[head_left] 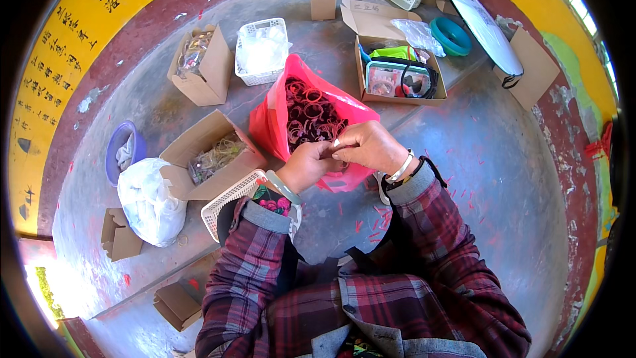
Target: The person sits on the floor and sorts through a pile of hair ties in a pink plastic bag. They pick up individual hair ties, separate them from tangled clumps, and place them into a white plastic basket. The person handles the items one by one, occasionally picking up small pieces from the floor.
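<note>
My left hand (305,167) and my right hand (372,148) meet fingertip to fingertip above the near edge of an open red plastic bag (268,119). Both are closed in a pinch; whatever lies between the fingers is too small or hidden to make out. Many dark red ring-shaped bands (311,107) fill the bag, some of them covered by my hands. A pale green bangle (283,187) circles my left wrist, and a silver bangle (401,167) my right.
A white basket (226,200) sits beside my left forearm. Left of the bag stand a cardboard box (182,149) of clear tangled pieces and a white plastic bag (151,202). Beyond are a white basket (255,78) and a filled carton (404,101). Red scraps (374,225) lie at right.
</note>
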A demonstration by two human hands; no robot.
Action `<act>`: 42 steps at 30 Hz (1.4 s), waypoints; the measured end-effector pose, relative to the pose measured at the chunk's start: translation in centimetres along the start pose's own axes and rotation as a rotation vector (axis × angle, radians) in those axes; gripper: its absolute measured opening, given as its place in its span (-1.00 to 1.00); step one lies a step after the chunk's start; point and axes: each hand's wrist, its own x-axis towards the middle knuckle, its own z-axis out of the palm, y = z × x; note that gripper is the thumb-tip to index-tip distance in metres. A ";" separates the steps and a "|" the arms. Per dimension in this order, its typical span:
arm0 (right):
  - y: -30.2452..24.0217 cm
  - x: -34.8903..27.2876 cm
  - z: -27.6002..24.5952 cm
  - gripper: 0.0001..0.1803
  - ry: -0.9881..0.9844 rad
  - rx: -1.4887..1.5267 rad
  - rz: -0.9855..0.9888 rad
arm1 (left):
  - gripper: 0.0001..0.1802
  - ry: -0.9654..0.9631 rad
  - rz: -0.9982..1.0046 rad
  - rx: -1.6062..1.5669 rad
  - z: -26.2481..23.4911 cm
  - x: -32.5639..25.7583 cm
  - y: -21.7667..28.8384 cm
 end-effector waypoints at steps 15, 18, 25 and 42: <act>-0.1 0.0 0.5 -0.86 0.102 -0.144 0.059 | -0.86 0.121 0.050 0.191 -1.0 0.5 -1.1; 0.1 -0.1 -0.1 -0.86 -0.003 -0.172 0.044 | -0.86 0.110 0.022 0.239 -0.5 0.0 0.5; -0.1 -0.1 0.1 -0.81 -0.060 -0.113 -0.023 | -0.76 0.057 0.064 0.138 0.0 -0.4 0.4; 1.4 -0.1 1.1 -0.84 -0.108 -0.420 -0.114 | -0.78 0.291 0.108 0.785 0.3 -1.7 1.5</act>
